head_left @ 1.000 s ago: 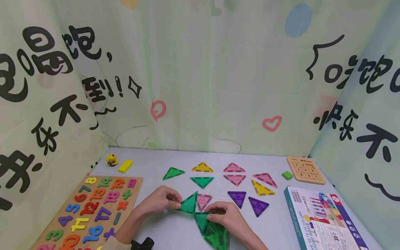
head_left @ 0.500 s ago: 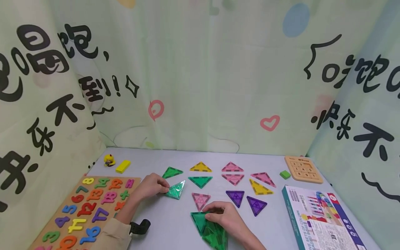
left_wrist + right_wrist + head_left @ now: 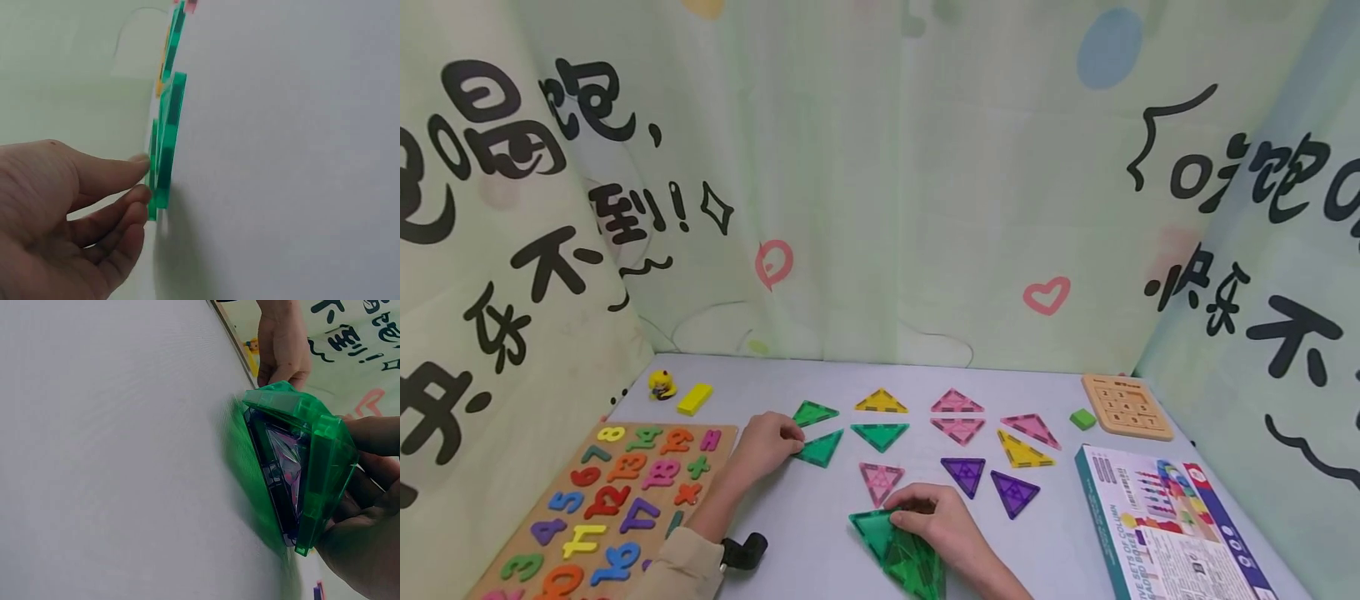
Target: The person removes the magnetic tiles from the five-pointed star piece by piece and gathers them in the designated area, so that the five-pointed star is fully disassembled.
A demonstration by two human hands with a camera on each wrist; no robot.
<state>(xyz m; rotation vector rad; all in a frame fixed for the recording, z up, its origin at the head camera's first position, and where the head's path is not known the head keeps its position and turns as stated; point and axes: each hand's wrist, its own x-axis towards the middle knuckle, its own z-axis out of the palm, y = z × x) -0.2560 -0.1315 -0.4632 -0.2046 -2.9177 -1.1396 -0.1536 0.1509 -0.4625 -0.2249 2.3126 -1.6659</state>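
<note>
A single green triangle tile [image 3: 820, 447] is laid flat on the grey table [image 3: 790, 533], just left of the dark green triangle [image 3: 881, 435] that is taken here as the landmark of the spread. The tile's left corner is met by the fingertips [image 3: 140, 194] of the left hand [image 3: 767, 442]; the thumb and forefinger are seen only slightly parted in the left wrist view, closed lightly on the tile's edge.

Below the landmark and a little to its right, a stack of green triangle tiles [image 3: 898, 554] is held against the table by the right hand [image 3: 936, 521]. In the right wrist view the fingers [image 3: 375, 434] are curled over the stack's upper edge, and the stack is gripped firmly.

A pink triangle [image 3: 880, 481] is found directly below the landmark, between it and the stack. Two purple triangles [image 3: 966, 475] are set to the landmark's lower right. A wooden number board [image 3: 617, 500] is placed well to its left, and a printed box [image 3: 1165, 525] well to its right.
</note>
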